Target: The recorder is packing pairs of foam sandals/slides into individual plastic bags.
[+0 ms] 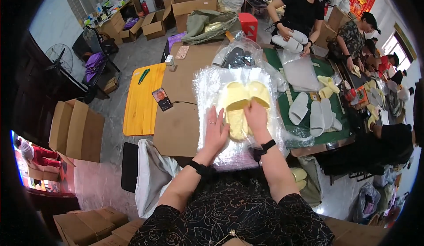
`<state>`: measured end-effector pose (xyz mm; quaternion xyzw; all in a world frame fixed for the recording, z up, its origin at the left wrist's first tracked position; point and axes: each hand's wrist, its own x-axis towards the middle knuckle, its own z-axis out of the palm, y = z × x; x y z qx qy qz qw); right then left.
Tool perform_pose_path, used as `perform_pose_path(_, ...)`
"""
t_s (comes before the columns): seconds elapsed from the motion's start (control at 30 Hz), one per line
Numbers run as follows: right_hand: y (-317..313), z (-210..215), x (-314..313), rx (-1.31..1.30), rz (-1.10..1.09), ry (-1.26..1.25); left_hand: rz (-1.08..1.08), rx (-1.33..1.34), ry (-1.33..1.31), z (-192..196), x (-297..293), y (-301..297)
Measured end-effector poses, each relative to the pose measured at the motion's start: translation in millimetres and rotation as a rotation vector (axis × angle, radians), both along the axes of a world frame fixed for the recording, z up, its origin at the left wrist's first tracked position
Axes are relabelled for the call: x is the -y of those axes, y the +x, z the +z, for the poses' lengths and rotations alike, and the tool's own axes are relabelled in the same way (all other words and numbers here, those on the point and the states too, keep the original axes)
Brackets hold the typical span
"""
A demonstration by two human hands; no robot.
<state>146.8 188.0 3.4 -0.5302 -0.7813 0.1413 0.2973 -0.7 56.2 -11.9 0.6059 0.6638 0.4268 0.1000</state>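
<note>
Yellow slippers (242, 101) lie as a pair on a stack of clear plastic bags (207, 85), straight ahead of the person on the brown cardboard-covered table (176, 126). Left hand (216, 131) lies flat and open, fingers spread, pressing the plastic just left of the slippers — it grips nothing. Right hand (256, 115) rests on the nearer slipper with its fingers bent over the strap; whether they close on it cannot be told. Both wrists wear black bands.

Left of the bags a phone (162, 99) lies on the cardboard, and beyond it a yellow board (141, 100) carries a green tool (144, 75). To the right, white slippers (316, 113) sit on a green mat (329, 135). Farther off, a co-worker in black (300, 9) holds another white pair — open cardboard boxes (194, 5) stand behind.
</note>
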Motion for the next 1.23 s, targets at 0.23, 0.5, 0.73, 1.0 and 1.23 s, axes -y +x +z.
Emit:
perform_pose_path(0.23, 86, 10, 22, -0.264, -0.111, 0.004, -0.026, -0.019, -0.079, -2, -3, 5)
perform_pose_path(0.5, 255, -55, 98, -0.833, -0.464, -0.219, -0.033, -0.156, -0.098, -8, -7, 4)
perform_pose_path(0.73, 414, -182, 204, -0.64, -1.041, -0.373, -0.079, -0.142, -0.096, -10, -13, 2)
perform_pose_path(1.0, 439, -204, 160, -0.154, -1.191, -0.617, -0.057, -0.223, -0.115, 0, -14, 13)
perform_pose_path(1.23, 401, -192, -13, -0.175, -0.645, -0.352, -0.036, -0.224, -0.131, -6, -14, 7)
